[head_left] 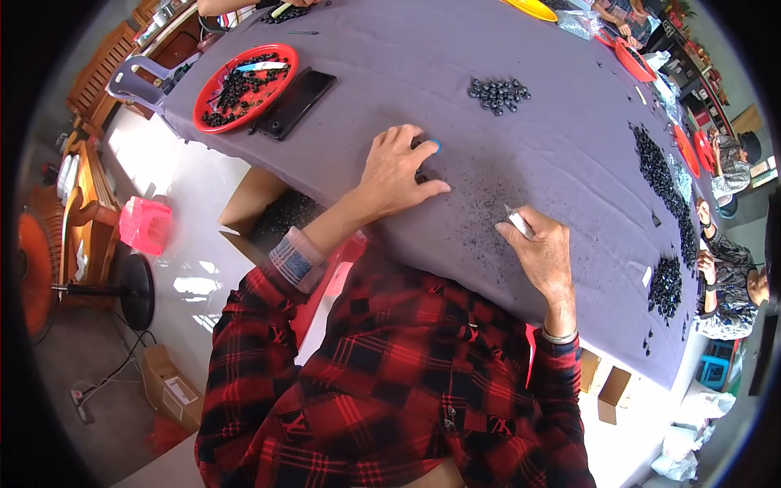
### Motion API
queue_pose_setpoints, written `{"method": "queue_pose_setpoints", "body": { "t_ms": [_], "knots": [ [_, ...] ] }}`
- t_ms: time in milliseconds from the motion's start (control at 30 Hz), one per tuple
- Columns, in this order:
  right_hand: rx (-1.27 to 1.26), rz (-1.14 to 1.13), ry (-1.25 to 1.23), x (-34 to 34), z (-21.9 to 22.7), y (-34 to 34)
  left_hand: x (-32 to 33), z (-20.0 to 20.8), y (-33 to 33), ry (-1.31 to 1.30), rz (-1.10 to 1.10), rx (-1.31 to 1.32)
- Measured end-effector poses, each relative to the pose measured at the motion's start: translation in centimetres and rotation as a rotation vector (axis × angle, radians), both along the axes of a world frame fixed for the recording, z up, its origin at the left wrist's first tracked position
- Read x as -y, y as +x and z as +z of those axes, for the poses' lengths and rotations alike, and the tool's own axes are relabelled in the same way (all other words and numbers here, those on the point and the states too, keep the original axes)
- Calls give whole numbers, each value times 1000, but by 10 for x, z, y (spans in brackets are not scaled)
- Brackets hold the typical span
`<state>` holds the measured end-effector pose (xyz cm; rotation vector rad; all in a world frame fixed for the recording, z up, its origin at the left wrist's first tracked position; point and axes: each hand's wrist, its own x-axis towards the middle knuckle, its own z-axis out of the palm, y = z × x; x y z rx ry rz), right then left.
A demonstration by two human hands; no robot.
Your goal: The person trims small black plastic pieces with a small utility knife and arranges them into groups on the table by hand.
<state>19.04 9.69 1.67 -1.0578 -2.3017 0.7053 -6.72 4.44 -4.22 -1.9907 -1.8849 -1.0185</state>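
My left hand (397, 172) hovers at the table's near side, its fingers curved and spread, with a blue band (437, 146) around one fingertip. Small black pieces (421, 175) show beneath it, between thumb and fingers; whether it touches them is hard to see. In my right hand (538, 248) is a small white-handled knife (518, 221), pinched between thumb and forefinger, its short tip pointing up and left. Black crumbs (484, 224) lie scattered on the purple-grey cloth between both hands. Farther off sits a cluster of shiny black bead-like pieces (498, 95).
A red tray (262, 102) of black pieces and a white-bladed tool stands left, beside a black phone (298, 103). Long heaps of black pieces (663, 175) line the right side. Other people (728, 285) sit around the table. Below the left edge is an open cardboard box (248, 203).
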Motion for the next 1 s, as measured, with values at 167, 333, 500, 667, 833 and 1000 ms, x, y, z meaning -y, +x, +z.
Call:
{"method": "queue_pose_setpoints", "body": {
  "t_ms": [167,333,500,667,833,1000],
  "knots": [
    [24,-19,-27,-6,0,8,4,2,-12,-34,-31,-3],
    [22,-55,-54,-25,3,3,41,7,-48,-4,123,-27],
    [79,-139,34,-77,10,-9,100,7,-82,-29,284,-4],
    [197,-229,93,-161,0,-17,145,-6,-107,-40,422,82],
    [266,-248,135,-228,-12,-42,168,-29,-110,-95,579,81],
    [395,-281,120,-268,-11,-89,173,-44,-121,-60,616,169]
  ]
}}
